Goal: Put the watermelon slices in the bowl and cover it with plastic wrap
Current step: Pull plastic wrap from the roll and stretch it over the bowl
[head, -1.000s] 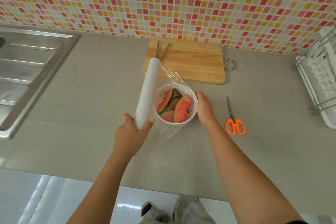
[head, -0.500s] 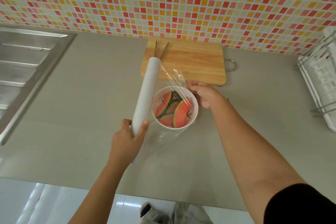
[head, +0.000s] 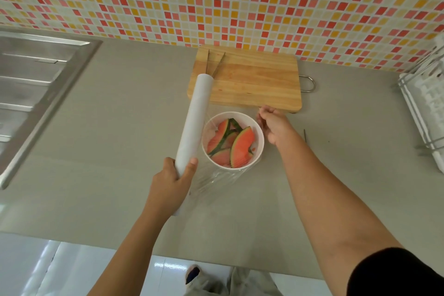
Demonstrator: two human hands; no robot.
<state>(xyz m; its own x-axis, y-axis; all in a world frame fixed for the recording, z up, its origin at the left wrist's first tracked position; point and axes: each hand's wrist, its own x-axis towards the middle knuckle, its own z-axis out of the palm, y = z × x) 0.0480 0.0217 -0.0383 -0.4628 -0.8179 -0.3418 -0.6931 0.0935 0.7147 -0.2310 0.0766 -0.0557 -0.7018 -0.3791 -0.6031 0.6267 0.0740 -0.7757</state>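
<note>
A white bowl (head: 261, 149) stands on the grey counter with several red watermelon slices (head: 242, 147) inside. My left hand (head: 171, 180) grips the near end of a white plastic wrap roll (head: 195, 119), which lies tilted along the bowl's left side. Clear film (head: 217, 178) runs from the roll over the bowl and bunches on the counter at its near side. My right hand (head: 274, 125) is at the bowl's far right rim with its fingers curled, and appears to pinch the film's edge.
A wooden cutting board (head: 254, 84) with metal tongs (head: 214, 63) lies just behind the bowl, against the tiled wall. A steel sink (head: 36, 84) is at the left and a white dish rack (head: 426, 106) at the right edge. A scissors blade tip (head: 304, 135) shows beside my right forearm.
My right hand moved from the bowl's right side up to its far right rim and curled there. My forearm now hides the orange scissors handles. The roll stays in my left hand.
</note>
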